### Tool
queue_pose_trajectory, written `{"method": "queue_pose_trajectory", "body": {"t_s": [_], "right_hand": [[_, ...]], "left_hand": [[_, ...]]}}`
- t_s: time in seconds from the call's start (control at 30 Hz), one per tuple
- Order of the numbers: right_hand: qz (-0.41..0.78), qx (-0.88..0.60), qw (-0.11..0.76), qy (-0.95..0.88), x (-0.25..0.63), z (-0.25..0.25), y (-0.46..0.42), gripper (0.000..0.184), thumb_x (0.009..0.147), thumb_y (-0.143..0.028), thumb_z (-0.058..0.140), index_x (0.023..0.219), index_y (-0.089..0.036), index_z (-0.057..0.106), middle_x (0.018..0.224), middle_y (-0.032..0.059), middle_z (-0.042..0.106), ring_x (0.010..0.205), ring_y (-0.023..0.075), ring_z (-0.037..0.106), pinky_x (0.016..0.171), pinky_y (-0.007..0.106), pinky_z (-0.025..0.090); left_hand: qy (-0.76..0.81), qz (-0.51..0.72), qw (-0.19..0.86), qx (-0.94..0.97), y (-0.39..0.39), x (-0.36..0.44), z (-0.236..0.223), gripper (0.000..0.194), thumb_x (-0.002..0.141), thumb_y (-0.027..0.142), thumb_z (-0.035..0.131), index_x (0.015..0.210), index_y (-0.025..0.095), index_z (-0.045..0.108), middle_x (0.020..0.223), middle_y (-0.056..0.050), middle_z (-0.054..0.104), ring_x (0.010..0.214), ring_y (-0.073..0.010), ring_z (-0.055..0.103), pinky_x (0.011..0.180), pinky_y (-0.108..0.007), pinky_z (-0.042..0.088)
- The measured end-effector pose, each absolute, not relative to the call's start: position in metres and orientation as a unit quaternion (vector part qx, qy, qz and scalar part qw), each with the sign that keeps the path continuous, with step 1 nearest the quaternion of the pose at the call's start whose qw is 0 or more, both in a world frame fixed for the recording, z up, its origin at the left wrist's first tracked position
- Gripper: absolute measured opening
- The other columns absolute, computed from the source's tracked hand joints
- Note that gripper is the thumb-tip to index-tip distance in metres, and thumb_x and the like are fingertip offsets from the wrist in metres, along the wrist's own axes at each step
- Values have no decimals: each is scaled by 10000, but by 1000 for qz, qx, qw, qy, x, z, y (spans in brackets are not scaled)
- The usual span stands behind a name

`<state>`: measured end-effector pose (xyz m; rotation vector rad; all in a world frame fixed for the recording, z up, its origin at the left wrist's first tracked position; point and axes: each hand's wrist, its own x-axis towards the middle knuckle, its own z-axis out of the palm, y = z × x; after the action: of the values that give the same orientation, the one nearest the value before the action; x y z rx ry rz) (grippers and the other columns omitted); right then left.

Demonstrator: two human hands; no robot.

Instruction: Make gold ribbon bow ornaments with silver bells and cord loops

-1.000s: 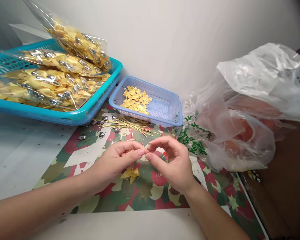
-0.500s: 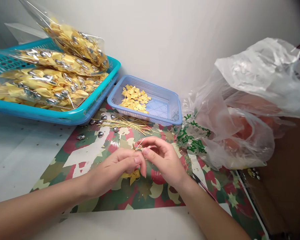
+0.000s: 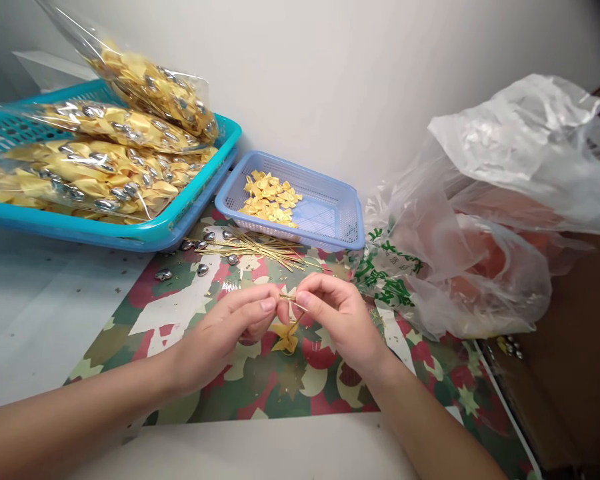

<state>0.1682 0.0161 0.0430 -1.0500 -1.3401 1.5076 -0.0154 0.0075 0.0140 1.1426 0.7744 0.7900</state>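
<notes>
Between my two hands runs a thin gold wire tie, pinched at both sides by thumb and fingertips. My left hand is closed on its left part, with the palm facing inward. On the other side my right hand grips the tie with thumb and forefinger. A yellow ribbon bow shows just below the fingertips, and a gold strand slants from it up to my right hand. Whether the bow hangs or touches the table, I cannot tell.
Beyond my hands lie a bundle of gold wire ties and several silver heart beads. A blue basket holds small yellow bows. At left, a turquoise basket carries filled clear bags. A crumpled plastic bag stands at right.
My hands have drawn slightly apart, and the gold wire now shows between the fingertips. The yellow bow has shifted right and is less covered by my left hand.
</notes>
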Motion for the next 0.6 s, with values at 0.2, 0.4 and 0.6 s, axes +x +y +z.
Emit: {"method": "queue_pose_trajectory", "body": {"t_s": [0.2, 0.4, 0.6], "right_hand": [[609, -411, 412, -539, 169, 45, 17, 267, 805, -412, 714, 689, -190, 621, 650, -26, 543, 582, 92, 463, 587, 238, 444], [617, -404, 402, -543, 169, 46, 16, 277, 792, -420, 717, 673, -195, 606, 677, -19, 559, 600, 97, 473, 589, 237, 457], [617, -398, 405, -546, 170, 44, 17, 280, 802, -418, 716, 681, -190, 610, 682, -18, 562, 610, 99, 481, 588, 234, 455]], "left_hand": [[370, 384, 691, 487, 8, -15, 11, 271, 934, 486, 550, 841, 233, 577, 589, 81, 299, 540, -111, 261, 511, -237, 258], [388, 376, 674, 503, 10, -13, 16, 296, 929, 504, 547, 835, 224, 563, 597, 73, 324, 547, -114, 286, 503, -230, 266], [387, 368, 676, 507, 9, -15, 13, 357, 909, 562, 573, 820, 218, 553, 608, 72, 308, 547, -112, 269, 493, -239, 236]]}}
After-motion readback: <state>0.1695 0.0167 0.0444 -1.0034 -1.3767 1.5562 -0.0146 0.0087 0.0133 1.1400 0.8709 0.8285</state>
